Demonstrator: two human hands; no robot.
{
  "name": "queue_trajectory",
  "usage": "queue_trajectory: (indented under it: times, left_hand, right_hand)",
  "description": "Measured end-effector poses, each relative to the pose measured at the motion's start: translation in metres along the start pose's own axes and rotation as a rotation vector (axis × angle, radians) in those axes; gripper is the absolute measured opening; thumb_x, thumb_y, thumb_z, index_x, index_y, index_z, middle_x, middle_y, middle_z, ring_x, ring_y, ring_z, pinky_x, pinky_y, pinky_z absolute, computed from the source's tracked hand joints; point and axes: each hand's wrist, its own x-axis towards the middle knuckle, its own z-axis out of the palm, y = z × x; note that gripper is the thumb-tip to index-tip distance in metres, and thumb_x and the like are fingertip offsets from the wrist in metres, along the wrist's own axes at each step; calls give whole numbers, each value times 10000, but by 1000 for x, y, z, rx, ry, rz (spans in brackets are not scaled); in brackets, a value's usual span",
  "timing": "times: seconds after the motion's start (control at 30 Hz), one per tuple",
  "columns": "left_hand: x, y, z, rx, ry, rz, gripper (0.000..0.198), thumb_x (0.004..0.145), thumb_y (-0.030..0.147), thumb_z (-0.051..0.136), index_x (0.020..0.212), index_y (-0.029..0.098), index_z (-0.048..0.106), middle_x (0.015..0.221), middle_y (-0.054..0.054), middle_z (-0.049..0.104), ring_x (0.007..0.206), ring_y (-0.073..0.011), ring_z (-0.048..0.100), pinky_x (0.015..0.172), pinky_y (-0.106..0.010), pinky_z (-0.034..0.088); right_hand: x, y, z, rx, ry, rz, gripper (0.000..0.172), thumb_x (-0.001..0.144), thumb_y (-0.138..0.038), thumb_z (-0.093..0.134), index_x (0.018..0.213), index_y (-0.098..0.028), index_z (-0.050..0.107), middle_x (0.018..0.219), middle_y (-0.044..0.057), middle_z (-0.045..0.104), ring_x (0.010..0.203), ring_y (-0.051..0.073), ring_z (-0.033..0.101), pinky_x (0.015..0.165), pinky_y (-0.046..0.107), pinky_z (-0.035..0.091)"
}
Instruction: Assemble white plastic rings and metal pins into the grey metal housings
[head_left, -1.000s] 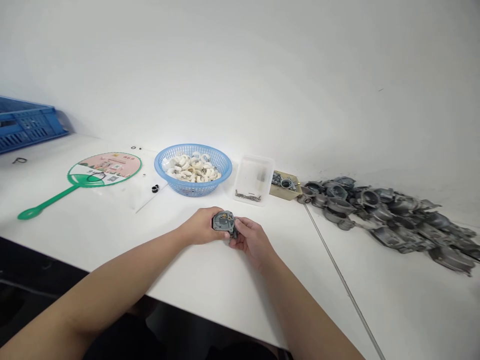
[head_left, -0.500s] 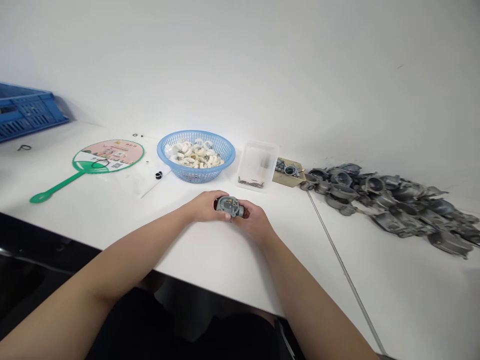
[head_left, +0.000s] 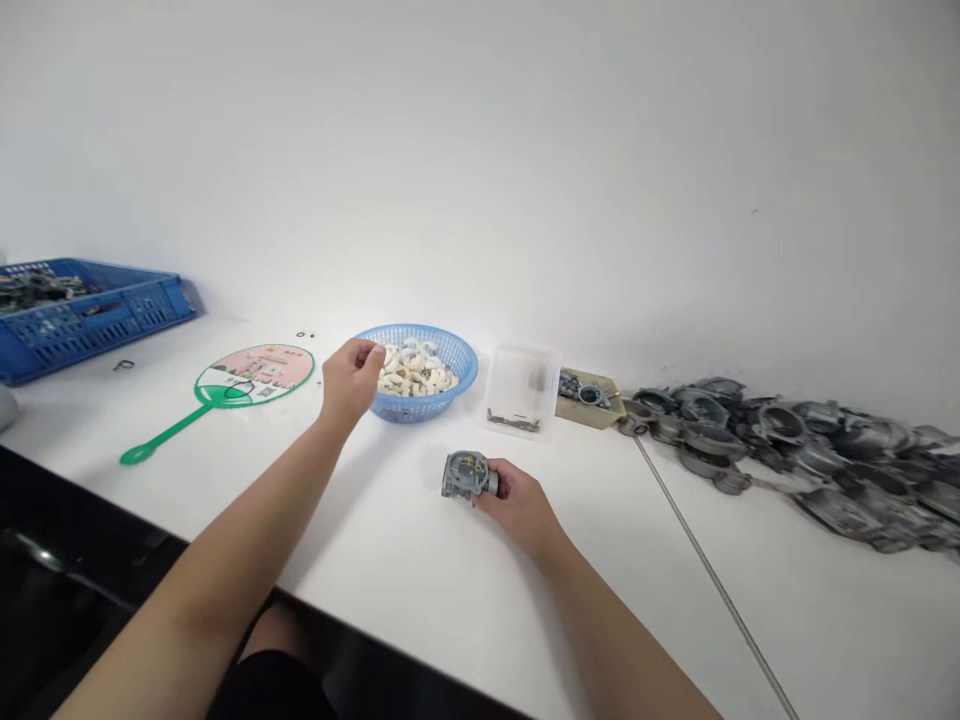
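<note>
My right hand (head_left: 517, 500) grips a small grey metal carburetor body (head_left: 465, 475) just above the white table, its open face turned to the left. My left hand (head_left: 351, 378) hovers at the left rim of a round blue basket (head_left: 457, 358) filled with several white plastic rings (head_left: 412, 370). Its fingers are curled downward over the rim; whether they hold anything is hidden.
A clear plastic tub (head_left: 523, 388) and a small tan tray of metal bits (head_left: 589, 393) stand right of the basket. A heap of grey castings (head_left: 787, 440) lies at the right. A green hand fan (head_left: 240, 382) and a blue crate (head_left: 82, 315) sit at the left. A thin rod (head_left: 712, 575) crosses the table.
My left hand let go of the carburetor body and moved up and left to the basket. My right hand kept hold of the body. The view shifted downward.
</note>
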Motion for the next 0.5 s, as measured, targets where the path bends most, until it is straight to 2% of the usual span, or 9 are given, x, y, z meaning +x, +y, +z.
queue_trajectory:
  times: [0.03,0.1,0.2,0.27,0.33,0.43,0.5]
  left_hand:
    - [18,-1,2,119,-87,2,400,858,449,373,984,147,603,864,-62,667,773,-159,612,691,-238,472]
    - [49,-3,11,398,-370,51,398,865,408,354,1065,162,596,988,-73,669,883,-177,612,756,-252,464]
    - [79,-11,34,524,-597,103,327,724,345,588,1003,190,657,999,-63,683,925,-212,609,802,-255,451]
    - [87,-17,51,585,-689,116,410,613,288,692,1013,200,667,1030,-71,678,953,-245,603,810,-267,451]
    - [91,-21,68,648,-751,134,517,580,252,721,1089,215,639,1122,-89,642,1012,-275,580,831,-286,446]
    - [95,-21,88,720,-813,177,580,621,246,715,1183,220,575,1207,-119,585,1081,-294,542,865,-317,436]
    - [99,-20,98,755,-851,203,519,699,296,681,1192,197,554,1201,-127,579,1079,-278,542,883,-364,437]
  right_hand:
    - [0,0,-1,-2,1,-1,296,583,-261,666,871,-194,657,647,-27,593,585,131,503,539,241,405]
    - [1,1,-1,7,5,-1,290,582,-247,652,868,-197,657,647,-25,596,590,136,509,541,243,408]
    - [1,2,-2,37,17,1,283,577,-238,638,857,-202,657,639,-22,599,590,146,517,542,249,416]
    - [1,3,-2,40,28,-4,276,573,-236,636,846,-205,657,627,-21,596,583,149,516,540,254,416]
    - [2,3,-2,29,32,-13,272,573,-236,632,842,-206,657,623,-19,595,582,152,517,544,258,418]
    - [4,5,-3,6,39,-20,266,582,-237,611,843,-208,655,625,-15,598,583,158,526,546,261,418]
    - [5,6,-4,-14,39,-23,264,586,-231,593,843,-216,655,620,-14,595,577,161,526,538,262,413]
